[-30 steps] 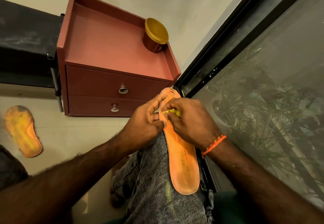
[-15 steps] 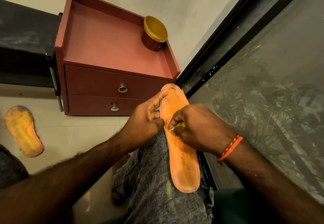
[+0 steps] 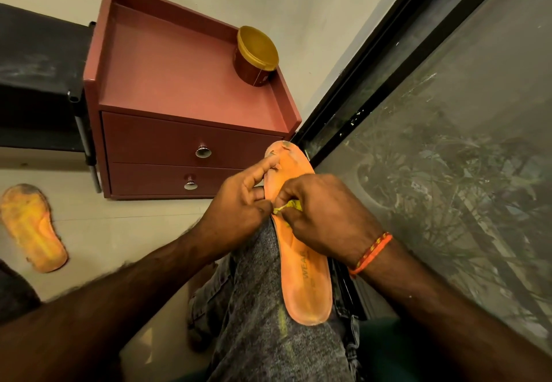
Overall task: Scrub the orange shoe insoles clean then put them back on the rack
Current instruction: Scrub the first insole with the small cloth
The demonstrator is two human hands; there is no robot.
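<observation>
An orange insole [image 3: 304,274] lies lengthwise along my grey-jeaned thigh [image 3: 263,316], toe end pointing away. My left hand [image 3: 239,202] grips its left edge near the toe, with the thumb lying on top. My right hand [image 3: 322,214] has its fingers curled round a small yellow scrubbing piece [image 3: 288,206] and presses it onto the insole's middle. Most of the yellow piece is hidden under the fingers. A second, dirtier orange insole [image 3: 33,229] lies flat on the floor at the far left.
A reddish-brown two-drawer cabinet [image 3: 179,154] stands straight ahead, with a gold-lidded jar [image 3: 257,56] on its top at the back right. A black rack [image 3: 38,83] is to its left. A dark-framed glass pane [image 3: 433,142] runs along my right side.
My right hand slid back along the insole toward me, then forward again to the middle. My left hand kept its grip near the toe.
</observation>
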